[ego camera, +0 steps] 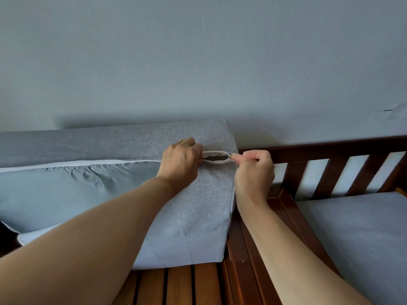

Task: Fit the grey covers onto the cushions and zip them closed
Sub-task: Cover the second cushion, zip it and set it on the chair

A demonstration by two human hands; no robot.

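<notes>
Two bare hands are working at the near corner of a big grey cushion (193, 205) that stands on edge on the wooden slats (176, 287) of a dark brown sofa frame (308, 155). Left hand (179, 160) sits on the grey cover (123, 142), fingers curled over the white zip tape and pinching the fabric just left of the gap. Right hand (255, 168) comes in from the other side, thumb and forefinger pressed together on the small metal zip pull (230, 156), the other fingers tucked into the palm. Between the two hands the zip (214, 158) gapes in a short dark slit, its white edges bowed apart. Left of the left hand, the white tape runs on along the top edge of the cushion towards the left border, and below it lies smoother, wrinkled blue-grey cloth (55, 190). Cushion's right edge stands just beside the frame's upright rail, with the slatted backrest running off to the right. Beyond that rail, lower right, a second grey cushion (361, 238) lies flat in the neighbouring seat. Behind everything, a plain pale grey-blue wall (198, 62).
</notes>
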